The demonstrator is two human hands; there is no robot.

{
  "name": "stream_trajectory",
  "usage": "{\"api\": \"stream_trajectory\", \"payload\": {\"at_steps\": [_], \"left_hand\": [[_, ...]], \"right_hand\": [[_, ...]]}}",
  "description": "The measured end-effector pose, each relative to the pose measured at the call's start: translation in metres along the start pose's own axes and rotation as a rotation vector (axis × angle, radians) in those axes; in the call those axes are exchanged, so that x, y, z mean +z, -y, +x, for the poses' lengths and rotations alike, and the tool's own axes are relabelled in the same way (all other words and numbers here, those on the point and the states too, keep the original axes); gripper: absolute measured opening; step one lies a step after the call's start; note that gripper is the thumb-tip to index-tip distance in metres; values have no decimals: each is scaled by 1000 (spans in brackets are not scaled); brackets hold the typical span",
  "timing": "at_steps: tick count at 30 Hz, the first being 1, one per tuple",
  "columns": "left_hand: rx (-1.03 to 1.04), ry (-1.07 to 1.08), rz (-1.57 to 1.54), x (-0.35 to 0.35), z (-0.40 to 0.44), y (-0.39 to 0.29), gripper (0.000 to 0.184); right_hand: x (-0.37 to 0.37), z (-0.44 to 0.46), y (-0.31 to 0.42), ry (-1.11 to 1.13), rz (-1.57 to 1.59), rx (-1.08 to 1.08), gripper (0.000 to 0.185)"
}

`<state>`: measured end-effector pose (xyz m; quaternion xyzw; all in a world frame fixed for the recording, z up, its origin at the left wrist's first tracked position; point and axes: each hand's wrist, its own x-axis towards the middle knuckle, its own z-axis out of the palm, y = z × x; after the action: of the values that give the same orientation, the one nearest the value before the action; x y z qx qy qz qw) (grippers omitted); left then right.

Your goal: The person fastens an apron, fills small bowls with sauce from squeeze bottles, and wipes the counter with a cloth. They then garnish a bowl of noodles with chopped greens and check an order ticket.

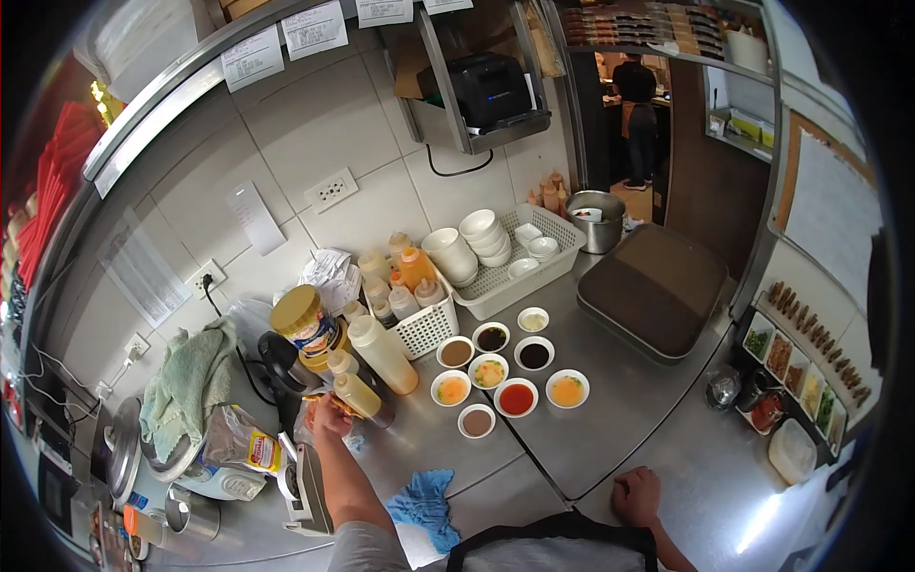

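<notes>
My left hand (329, 417) reaches to the back left of the steel counter. Its fingers are closed around small orange strips whose kind I cannot make out, beside a squeeze bottle of yellowish sauce (358, 395). A taller pale squeeze bottle (381, 355) stands just behind. My right hand (636, 494) rests loosely curled on the counter near the front, with nothing visible in it. Between the hands are several small white bowls of sauce, including a red one (517, 398), a dark one (535, 354) and an orange one (568, 388).
A blue cloth (425, 509) lies at the front edge. Behind the bowls stand a basket of squeeze bottles (426, 329) and a basket of white bowls (515, 296). A brown-lidded container (654, 291) sits right; rice cookers with a towel (191, 386) stand left. A person (636, 114) is beyond the doorway.
</notes>
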<state>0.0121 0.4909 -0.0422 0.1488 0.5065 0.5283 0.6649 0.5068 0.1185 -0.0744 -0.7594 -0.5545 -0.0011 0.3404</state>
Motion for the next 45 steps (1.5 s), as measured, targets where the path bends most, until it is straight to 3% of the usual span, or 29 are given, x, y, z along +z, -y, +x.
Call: {"api": "stream_trajectory", "payload": {"at_steps": [4,11,14,16,17,18,21,25,28,31,33,35,37,40,43,45], "left_hand": [[-50,94,33,-5,0,-2,31],[-2,29,33,-6,13,-2,33],[125,63,-139,-5,9,4,35],[186,180,-152,-2,-17,2,34],[181,415,-216,-19,-15,-2,37],[182,419,-217,-14,-25,-4,37],[464,550,-240,0,-78,-18,42],[731,684,-419,68,-157,-40,52],[757,819,-473,134,-220,-33,63],[582,1057,-523,188,-275,-8,86],[310,1338,-616,208,-305,14,83],[310,1515,-655,232,-350,32,86],[230,1544,-770,245,-386,59,89],[104,1548,-1003,250,-439,64,96],[-136,952,-563,240,-490,27,51],[-173,973,-608,242,-489,26,52]], "right_hand": [[-1,0,1,16,-32,-2,8],[5,-3,-4,1,-44,0,9],[5,-2,-3,-1,-51,-3,9],[3,-2,-3,1,-46,-2,8],[3,-2,-3,3,-34,-10,8],[3,-2,-4,4,-21,-17,8],[4,-2,-4,-15,-30,-39,8],[4,-1,-2,33,-46,-45,7],[6,0,-3,23,-29,-99,7],[7,-1,-4,27,-43,-69,8],[7,-1,-1,-5,-35,-68,7],[4,-3,0,11,-20,-61,7],[1,-1,5,9,0,-57,8],[-6,6,14,52,-74,-38,7],[-10,11,15,11,-574,-334,10],[-12,9,18,-22,-903,-503,13]]}}
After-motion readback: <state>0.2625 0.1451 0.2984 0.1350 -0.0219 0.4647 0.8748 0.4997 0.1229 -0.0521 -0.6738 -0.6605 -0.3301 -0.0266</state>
